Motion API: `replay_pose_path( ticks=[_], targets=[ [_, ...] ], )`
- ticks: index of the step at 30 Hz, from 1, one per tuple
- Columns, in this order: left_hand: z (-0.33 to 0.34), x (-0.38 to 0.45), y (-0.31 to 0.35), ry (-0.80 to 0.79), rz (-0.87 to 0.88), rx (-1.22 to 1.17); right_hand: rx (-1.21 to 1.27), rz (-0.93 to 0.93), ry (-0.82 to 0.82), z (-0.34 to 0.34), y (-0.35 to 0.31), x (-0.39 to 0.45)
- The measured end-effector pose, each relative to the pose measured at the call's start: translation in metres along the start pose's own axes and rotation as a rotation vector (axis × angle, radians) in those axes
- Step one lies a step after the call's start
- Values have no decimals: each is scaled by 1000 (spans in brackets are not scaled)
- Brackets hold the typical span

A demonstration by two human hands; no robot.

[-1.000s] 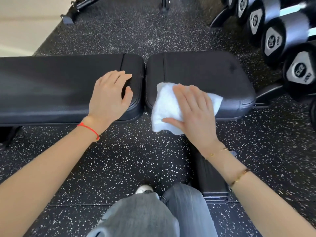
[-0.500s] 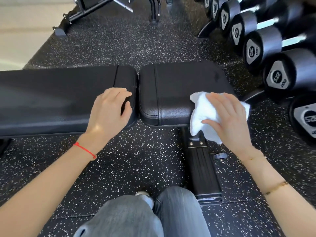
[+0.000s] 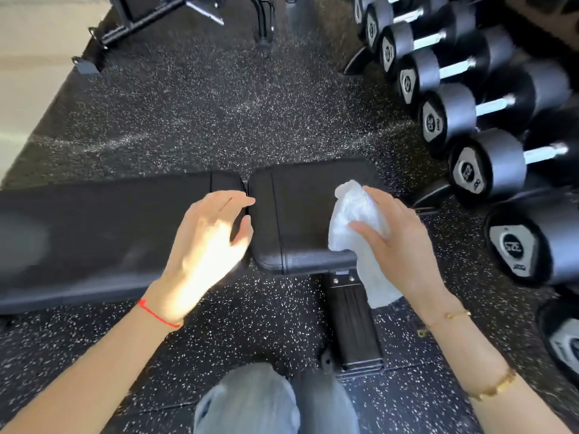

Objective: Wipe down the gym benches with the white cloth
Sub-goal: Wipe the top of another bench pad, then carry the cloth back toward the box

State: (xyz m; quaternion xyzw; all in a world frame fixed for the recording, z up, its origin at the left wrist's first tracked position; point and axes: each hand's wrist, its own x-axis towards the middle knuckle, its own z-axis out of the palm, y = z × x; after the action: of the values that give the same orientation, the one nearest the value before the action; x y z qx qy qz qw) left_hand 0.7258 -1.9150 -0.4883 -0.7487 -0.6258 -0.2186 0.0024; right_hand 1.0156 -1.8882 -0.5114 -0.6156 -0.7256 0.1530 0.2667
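Right hand (image 3: pixel 404 245) has lifted the cloth (image 3: pixel 354 227) off the right end of the bench (image 3: pixel 297 214) since earlier; left hand (image 3: pixel 206 242) has also risen. Cloth is bunched between thumb and fingers, tail hanging below the palm over the pad's front edge. Left fingers loosely spread, holding nothing, above the pad gap.

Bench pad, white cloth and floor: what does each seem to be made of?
Bench pad: looks like black vinyl or faux leather, with a faintly grained sheen and stitched seams. White cloth, held by the right hand: soft woven or terry fabric, crumpling and draping limply. Floor: probably rubber gym matting, matte black with white flecks.
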Motion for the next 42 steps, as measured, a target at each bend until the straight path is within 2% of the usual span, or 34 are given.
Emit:
replay_pose_path(
  ticks=[6, 15, 22, 27, 33, 37, 42],
  targets=[
    [-122, 54, 45, -80, -5, -31, 65, 120, -72, -113, -63, 26],
    [-334, 134, 105, -103, -13, -80, 73, 209, -85, -318, -204, 68],
    [-437, 176, 127, -158, 25, -120, 93, 273, 2, -417, -278, 82],
    [-463, 198, 142, -179, 63, -149, 101, 321, 85, -444, -289, 78],
    [-454, 227, 173, -222, 65, -183, 105, 403, 129, -463, -269, 82],
    [-432, 251, 197, -190, 85, -187, 91, 393, 144, -471, -236, 100],
    [-387, 304, 238, -164, 41, -154, 86, 357, 117, -490, -163, 151]
  ],
)
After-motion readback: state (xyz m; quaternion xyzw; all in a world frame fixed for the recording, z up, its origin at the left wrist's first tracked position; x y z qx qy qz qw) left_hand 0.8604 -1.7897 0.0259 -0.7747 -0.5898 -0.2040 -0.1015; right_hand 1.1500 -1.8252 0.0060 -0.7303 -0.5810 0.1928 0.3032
